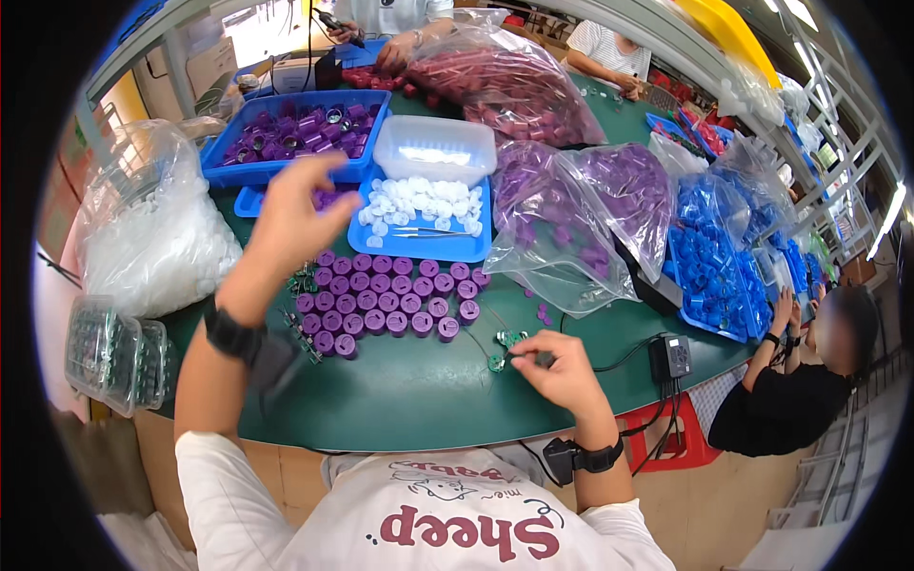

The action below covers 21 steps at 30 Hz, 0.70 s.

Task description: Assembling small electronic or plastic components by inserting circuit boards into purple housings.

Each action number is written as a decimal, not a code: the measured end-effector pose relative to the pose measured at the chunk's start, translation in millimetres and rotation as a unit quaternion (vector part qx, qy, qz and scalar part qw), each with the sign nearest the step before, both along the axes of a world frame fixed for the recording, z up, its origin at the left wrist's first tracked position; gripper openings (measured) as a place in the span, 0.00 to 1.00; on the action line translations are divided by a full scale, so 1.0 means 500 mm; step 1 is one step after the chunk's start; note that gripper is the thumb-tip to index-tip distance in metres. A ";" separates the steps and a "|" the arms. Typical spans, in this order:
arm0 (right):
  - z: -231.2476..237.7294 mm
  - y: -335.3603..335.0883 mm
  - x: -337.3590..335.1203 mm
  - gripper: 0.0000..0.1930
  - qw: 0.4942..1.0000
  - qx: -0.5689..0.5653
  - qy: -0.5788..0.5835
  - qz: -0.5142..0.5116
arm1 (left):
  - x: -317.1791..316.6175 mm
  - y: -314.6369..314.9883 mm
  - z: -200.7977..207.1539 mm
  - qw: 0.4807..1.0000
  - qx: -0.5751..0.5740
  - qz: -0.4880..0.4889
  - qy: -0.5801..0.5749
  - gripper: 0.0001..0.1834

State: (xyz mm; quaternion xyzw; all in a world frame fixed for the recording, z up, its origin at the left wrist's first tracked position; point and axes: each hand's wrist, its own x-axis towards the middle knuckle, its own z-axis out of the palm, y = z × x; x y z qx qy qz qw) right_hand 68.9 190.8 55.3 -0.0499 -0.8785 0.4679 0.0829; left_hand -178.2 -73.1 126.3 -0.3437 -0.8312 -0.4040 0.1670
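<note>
Nearest you, right of centre in the lower half, your right hand has thumb and fingertips drawn together at the small green circuit boards; you cannot tell from this view whether they grip one. Thin wires trail off the boards, so a careless lift could snag or strain them, and pressing a board against the green table might bend its parts.

Beyond, at centre left, the purple caps stand close together; a brush from your sleeve or wrist strap could topple several.

Farther up, left of centre, your left hand is blurred, its thumb and fingers apart, seemingly empty. It hangs near the blue tray of white discs and tweezers; catching the rim could spill them. Behind it, the blue bin is heaped with purple pieces, which a knock could scatter.
</note>
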 end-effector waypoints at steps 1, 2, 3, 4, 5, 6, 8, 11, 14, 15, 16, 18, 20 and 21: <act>-0.007 -0.006 0.003 0.10 0.999 0.034 0.004 0.020 | 0.055 0.006 -0.004 0.999 -0.026 -0.040 -0.021 0.25; -0.016 -0.011 0.004 0.11 0.997 0.069 0.009 0.041 | 0.099 0.010 -0.012 0.995 -0.050 -0.079 -0.042 0.21; -0.026 -0.017 0.003 0.11 0.997 0.069 0.009 0.042 | 0.128 0.016 -0.036 0.991 -0.059 -0.119 -0.018 0.20; -0.035 -0.023 0.002 0.11 0.992 0.115 0.002 0.047 | 0.151 0.023 -0.061 0.985 -0.069 -0.157 0.006 0.19; -0.039 -0.028 0.001 0.11 0.986 0.160 -0.002 0.056 | 0.176 0.026 -0.074 0.982 -0.090 -0.163 -0.028 0.18; -0.040 -0.030 0.000 0.11 0.986 0.159 0.001 0.058 | 0.193 0.033 -0.086 0.977 -0.109 -0.171 -0.061 0.17; -0.034 -0.027 -0.005 0.09 0.977 0.196 -0.007 0.081 | 0.209 0.048 -0.103 0.973 -0.117 -0.182 -0.076 0.16; -0.038 -0.015 -0.002 0.10 0.983 0.148 -0.018 0.103 | 0.183 0.076 -0.112 0.979 -0.104 -0.164 -0.054 0.15; -0.038 -0.004 -0.002 0.13 0.974 0.193 -0.014 0.115 | 0.103 0.119 -0.110 0.987 -0.139 -0.073 -0.028 0.11; -0.039 -0.003 -0.002 0.13 0.974 0.193 -0.011 0.114 | 0.069 0.139 -0.109 0.985 -0.166 -0.050 -0.026 0.11; -0.040 -0.002 -0.005 0.14 0.966 0.229 -0.013 0.121 | 0.041 0.160 -0.105 0.979 -0.197 -0.043 -0.016 0.11; -0.038 -0.001 -0.009 0.14 0.955 0.267 -0.011 0.125 | -0.016 0.207 -0.116 0.973 -0.226 -0.036 -0.001 0.11; -0.038 -0.003 -0.009 0.12 0.954 0.267 -0.013 0.139 | -0.070 0.253 -0.153 0.944 -0.330 -0.010 -0.024 0.11; -0.036 -0.003 -0.008 0.10 0.956 0.258 0.005 0.137 | -0.073 0.268 -0.156 0.944 -0.329 -0.010 -0.020 0.11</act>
